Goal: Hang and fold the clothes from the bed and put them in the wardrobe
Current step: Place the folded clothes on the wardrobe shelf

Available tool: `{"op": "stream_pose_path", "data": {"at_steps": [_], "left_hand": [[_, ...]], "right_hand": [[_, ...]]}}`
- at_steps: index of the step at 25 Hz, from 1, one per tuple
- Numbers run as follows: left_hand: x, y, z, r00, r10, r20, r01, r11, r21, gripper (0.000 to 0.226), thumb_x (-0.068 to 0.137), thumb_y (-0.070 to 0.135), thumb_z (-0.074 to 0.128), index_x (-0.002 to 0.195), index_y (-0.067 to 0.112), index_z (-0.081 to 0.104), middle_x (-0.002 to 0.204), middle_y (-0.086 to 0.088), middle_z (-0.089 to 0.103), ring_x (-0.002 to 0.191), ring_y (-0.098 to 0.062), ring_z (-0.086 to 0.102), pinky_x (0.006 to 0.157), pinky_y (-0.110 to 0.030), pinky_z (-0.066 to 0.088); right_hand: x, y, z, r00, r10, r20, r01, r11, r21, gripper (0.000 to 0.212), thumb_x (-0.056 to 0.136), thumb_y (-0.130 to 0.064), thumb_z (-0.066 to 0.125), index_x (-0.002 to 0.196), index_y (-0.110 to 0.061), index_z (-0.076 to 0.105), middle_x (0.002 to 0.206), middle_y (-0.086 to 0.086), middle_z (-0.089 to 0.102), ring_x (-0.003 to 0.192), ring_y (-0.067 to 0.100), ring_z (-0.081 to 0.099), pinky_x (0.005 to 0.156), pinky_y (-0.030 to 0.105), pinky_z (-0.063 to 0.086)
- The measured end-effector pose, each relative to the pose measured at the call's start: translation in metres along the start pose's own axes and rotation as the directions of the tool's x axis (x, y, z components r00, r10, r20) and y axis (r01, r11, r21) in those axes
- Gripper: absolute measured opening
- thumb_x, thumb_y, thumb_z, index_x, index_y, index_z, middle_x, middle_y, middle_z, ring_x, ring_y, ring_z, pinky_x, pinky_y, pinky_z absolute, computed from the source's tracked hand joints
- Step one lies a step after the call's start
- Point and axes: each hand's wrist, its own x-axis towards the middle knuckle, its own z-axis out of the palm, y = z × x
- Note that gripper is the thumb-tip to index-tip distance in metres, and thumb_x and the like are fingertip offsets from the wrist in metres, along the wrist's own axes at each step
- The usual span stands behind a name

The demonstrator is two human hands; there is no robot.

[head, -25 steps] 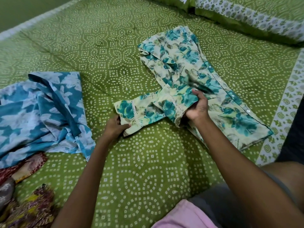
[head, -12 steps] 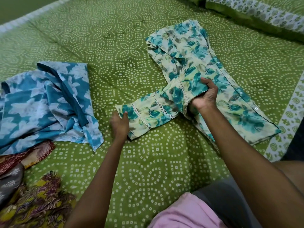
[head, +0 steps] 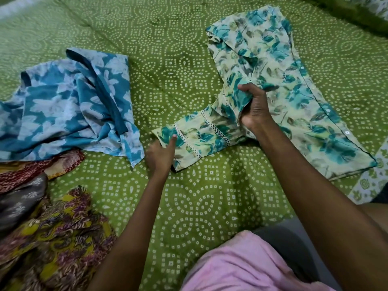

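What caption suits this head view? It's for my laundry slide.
Left hand holds the sleeve cuff while right hand grips the floral shirt on the bed.

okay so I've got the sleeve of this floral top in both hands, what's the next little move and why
Probably fold the sleeve across onto the floral top's body. Your left hand pinches its cuff, your right hand grips near the shoulder, and the sleeve sticks out sideways from the otherwise narrow folded body.

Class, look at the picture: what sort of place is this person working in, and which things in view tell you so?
Most likely a bedroom. The person works on a bed covered by a green patterned bedsheet, with loose clothes spread over it, such as a floral top and a blue garment.
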Motion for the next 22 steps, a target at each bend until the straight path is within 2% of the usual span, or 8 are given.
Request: {"op": "stream_pose_path", "data": {"at_steps": [8, 10, 11, 13, 15, 16, 19, 22], "left_hand": [[-0.016, -0.030, -0.014, 0.999, -0.023, 0.025, 0.022, 0.998, 0.060, 0.042, 0.097, 0.031, 0.048, 0.094, -0.010, 0.060, 0.102, -0.028, 0.060, 0.096, -0.036, 0.058, 0.070, -0.035, 0.039], [-0.017, -0.038, -0.020, 0.998, 0.015, 0.068, -0.021, 0.995, 0.094, 0.037, 0.094, 0.031, 0.054, 0.076, -0.002, 0.057, 0.084, -0.024, 0.061, 0.085, -0.036, 0.060, 0.061, -0.033, 0.035], [-0.015, -0.040, -0.023, 0.998, 0.029, 0.064, -0.036, 0.994, 0.102, 0.034, 0.091, 0.031, 0.058, 0.074, 0.001, 0.056, 0.078, -0.019, 0.059, 0.082, -0.034, 0.061, 0.059, -0.031, 0.035], [-0.011, -0.040, -0.029, 0.998, 0.064, 0.011, -0.064, 0.993, 0.095, 0.027, 0.087, 0.030, 0.064, 0.086, 0.003, 0.059, 0.082, -0.013, 0.061, 0.084, -0.031, 0.061, 0.065, -0.031, 0.041], [-0.006, -0.039, -0.033, 0.996, 0.080, -0.040, -0.078, 0.996, 0.044, 0.028, 0.083, 0.027, 0.068, 0.100, 0.005, 0.059, 0.095, -0.014, 0.066, 0.090, -0.030, 0.062, 0.074, -0.035, 0.047], [-0.005, -0.040, -0.035, 0.996, 0.074, -0.047, -0.074, 0.997, 0.002, 0.029, 0.082, 0.022, 0.068, 0.105, 0.006, 0.058, 0.101, -0.014, 0.067, 0.093, -0.029, 0.062, 0.077, -0.035, 0.048], [-0.006, -0.040, -0.038, 0.994, 0.084, -0.065, -0.092, 0.985, -0.147, 0.028, 0.086, 0.012, 0.061, 0.112, 0.006, 0.053, 0.109, -0.012, 0.064, 0.097, -0.026, 0.061, 0.076, -0.029, 0.044], [-0.005, -0.041, -0.038, 0.998, 0.033, -0.060, -0.047, 0.970, -0.238, 0.028, 0.096, 0.028, 0.047, 0.107, 0.007, 0.063, 0.105, -0.009, 0.064, 0.093, -0.021, 0.057, 0.073, -0.026, 0.039]], "right_hand": [[-0.008, -0.009, 0.009, 0.998, -0.060, 0.025, 0.060, 0.998, -0.008, 0.016, 0.058, -0.011, 0.059, 0.073, -0.011, 0.062, 0.065, -0.002, 0.064, 0.060, 0.016, 0.060, 0.060, 0.022, 0.047], [-0.009, 0.000, 0.009, 0.991, -0.136, 0.018, 0.136, 0.962, -0.238, 0.013, 0.060, -0.009, 0.065, 0.071, -0.009, 0.059, 0.063, -0.002, 0.060, 0.056, 0.014, 0.057, 0.054, 0.023, 0.046], [-0.013, 0.011, 0.011, 0.974, -0.204, 0.095, 0.224, 0.859, -0.461, 0.015, 0.065, -0.007, 0.068, 0.077, -0.006, 0.059, 0.065, -0.001, 0.059, 0.054, 0.012, 0.057, 0.050, 0.025, 0.048], [-0.024, 0.050, 0.011, 0.893, -0.146, 0.425, 0.446, 0.395, -0.803, 0.016, 0.077, -0.006, 0.067, 0.091, -0.002, 0.059, 0.081, 0.005, 0.062, 0.066, 0.016, 0.062, 0.059, 0.031, 0.055], [-0.038, 0.093, 0.002, 0.726, 0.184, 0.662, 0.686, -0.136, -0.715, 0.009, 0.082, -0.011, 0.062, 0.089, -0.006, 0.061, 0.114, 0.012, 0.061, 0.107, 0.022, 0.057, 0.093, 0.040, 0.048], [-0.044, 0.107, -0.004, 0.674, 0.285, 0.682, 0.739, -0.268, -0.618, 0.015, 0.081, -0.012, 0.061, 0.096, -0.009, 0.062, 0.133, 0.010, 0.053, 0.125, 0.022, 0.045, 0.108, 0.042, 0.035], [-0.048, 0.120, -0.017, 0.721, 0.234, 0.652, 0.691, -0.304, -0.656, 0.058, 0.078, -0.011, 0.062, 0.134, -0.010, 0.046, 0.147, 0.007, 0.039, 0.137, 0.020, 0.030, 0.115, 0.031, 0.014], [-0.049, 0.124, -0.019, 0.699, 0.197, 0.688, 0.707, -0.339, -0.621, 0.055, 0.079, -0.009, 0.059, 0.133, -0.007, 0.049, 0.140, 0.011, 0.049, 0.134, 0.023, 0.039, 0.114, 0.038, 0.022]]}}
